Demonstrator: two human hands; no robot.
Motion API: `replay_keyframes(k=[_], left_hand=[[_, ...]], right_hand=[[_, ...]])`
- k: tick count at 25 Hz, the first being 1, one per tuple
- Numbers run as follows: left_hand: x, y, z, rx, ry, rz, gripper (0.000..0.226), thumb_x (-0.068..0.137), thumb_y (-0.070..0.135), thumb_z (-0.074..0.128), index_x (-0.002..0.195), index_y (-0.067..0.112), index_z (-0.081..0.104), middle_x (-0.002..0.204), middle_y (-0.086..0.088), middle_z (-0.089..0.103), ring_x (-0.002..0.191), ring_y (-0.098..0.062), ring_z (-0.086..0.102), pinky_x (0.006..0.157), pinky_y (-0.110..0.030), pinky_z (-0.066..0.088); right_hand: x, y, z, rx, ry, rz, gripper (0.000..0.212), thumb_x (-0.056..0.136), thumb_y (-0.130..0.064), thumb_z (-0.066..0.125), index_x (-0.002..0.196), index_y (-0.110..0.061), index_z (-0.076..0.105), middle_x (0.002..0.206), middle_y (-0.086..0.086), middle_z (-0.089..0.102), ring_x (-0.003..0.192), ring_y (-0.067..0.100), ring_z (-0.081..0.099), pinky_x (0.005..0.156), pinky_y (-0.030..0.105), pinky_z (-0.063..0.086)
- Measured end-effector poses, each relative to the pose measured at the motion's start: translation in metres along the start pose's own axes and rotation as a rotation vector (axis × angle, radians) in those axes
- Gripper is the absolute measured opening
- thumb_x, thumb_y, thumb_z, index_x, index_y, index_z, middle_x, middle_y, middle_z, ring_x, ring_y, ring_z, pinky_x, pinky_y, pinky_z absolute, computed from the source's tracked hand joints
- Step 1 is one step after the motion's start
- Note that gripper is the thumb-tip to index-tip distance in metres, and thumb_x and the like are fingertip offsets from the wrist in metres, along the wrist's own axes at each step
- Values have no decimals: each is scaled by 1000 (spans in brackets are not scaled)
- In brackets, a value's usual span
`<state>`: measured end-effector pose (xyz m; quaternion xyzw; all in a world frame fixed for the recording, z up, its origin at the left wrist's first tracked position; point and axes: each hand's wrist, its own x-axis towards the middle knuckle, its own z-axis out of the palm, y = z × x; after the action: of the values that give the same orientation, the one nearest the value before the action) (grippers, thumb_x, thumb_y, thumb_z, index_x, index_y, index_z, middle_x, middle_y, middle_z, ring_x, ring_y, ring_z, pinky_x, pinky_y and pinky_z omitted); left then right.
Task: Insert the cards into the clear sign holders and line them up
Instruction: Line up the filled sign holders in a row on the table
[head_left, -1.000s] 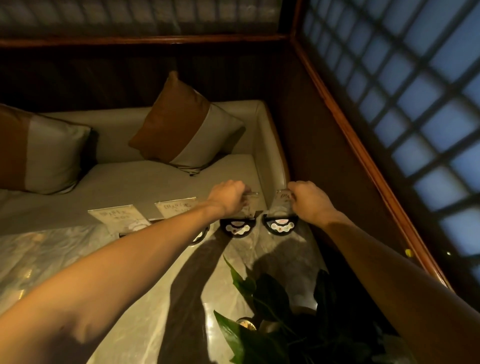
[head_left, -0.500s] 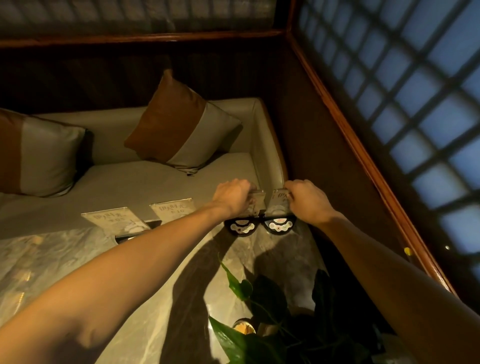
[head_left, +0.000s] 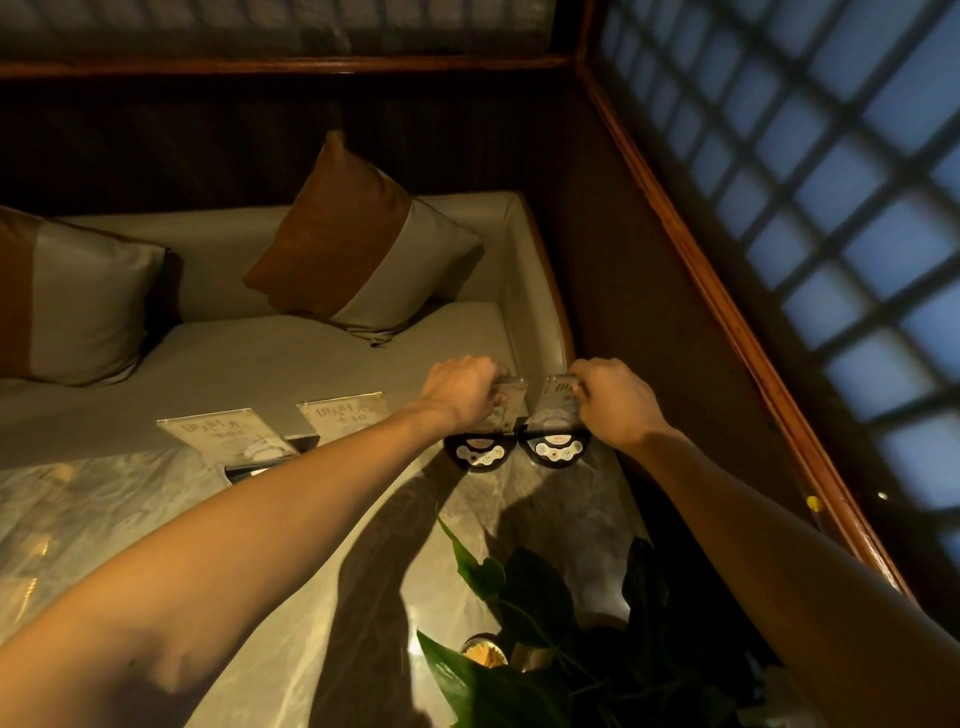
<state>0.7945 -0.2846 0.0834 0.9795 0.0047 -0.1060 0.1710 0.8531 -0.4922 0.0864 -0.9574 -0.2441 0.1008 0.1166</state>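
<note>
Several clear sign holders with cards stand in a row along the far edge of the marble table (head_left: 156, 519). My left hand (head_left: 462, 392) grips the top of the third sign holder (head_left: 511, 410), whose black base (head_left: 480, 453) touches the neighbouring one. My right hand (head_left: 615, 400) grips the top of the rightmost sign holder (head_left: 558, 400) on its black base (head_left: 557, 449). Further left stand two holders with written cards, the far left holder (head_left: 218, 434) and the second holder (head_left: 343, 413), the second partly hidden by my left forearm.
A potted plant (head_left: 519, 623) with large green leaves stands on the table close to me. Behind the table is a beige sofa (head_left: 291, 364) with two brown-and-grey cushions (head_left: 358, 249). A wooden wall and a gridded window (head_left: 831, 208) close off the right side.
Both hands have brought the two right-hand holders closer together; their black bases now sit side by side, touching. The two left holders have not moved.
</note>
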Motion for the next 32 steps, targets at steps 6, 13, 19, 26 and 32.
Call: replay_keyframes(k=[6,13,19,26,32], left_hand=[[-4,2,1,34,45,7,17,96,29,60,111,26,68,109,-4,72,105,-28,65,84,-38,47],[-3,3,2,6,52,-3,19,97,28,59,113,24,68,107,-2,72,103,-24,65,83,-36,45],[-1,4,0,43,36,27,20,96,27,59,114,27,67,106,-1,73,101,-25,67,84,-40,53],[-5,-1,2,34,50,43,21,97,28,57,117,30,64,110,-2,72,104,-28,66,83,-39,51],[-4,1,4,23,61,32,26,96,27,57,121,30,64,114,0,72,107,-27,66,83,-39,49]], right_hand=[[-4,0,2,8,26,-17,25,98,-10,56,122,-19,62,116,3,64,108,18,53,81,31,45],[-5,0,0,24,17,-14,28,98,-10,55,125,-19,60,119,2,63,110,18,52,88,35,48],[-5,0,4,-2,35,-6,24,99,-12,52,120,-17,62,114,3,63,108,21,54,85,40,50],[-8,1,0,-20,28,-3,23,100,-18,53,120,-23,60,113,0,64,105,18,55,89,40,47],[-5,4,2,15,-48,-29,22,102,-20,50,123,-23,57,115,-3,60,106,13,51,85,30,40]])
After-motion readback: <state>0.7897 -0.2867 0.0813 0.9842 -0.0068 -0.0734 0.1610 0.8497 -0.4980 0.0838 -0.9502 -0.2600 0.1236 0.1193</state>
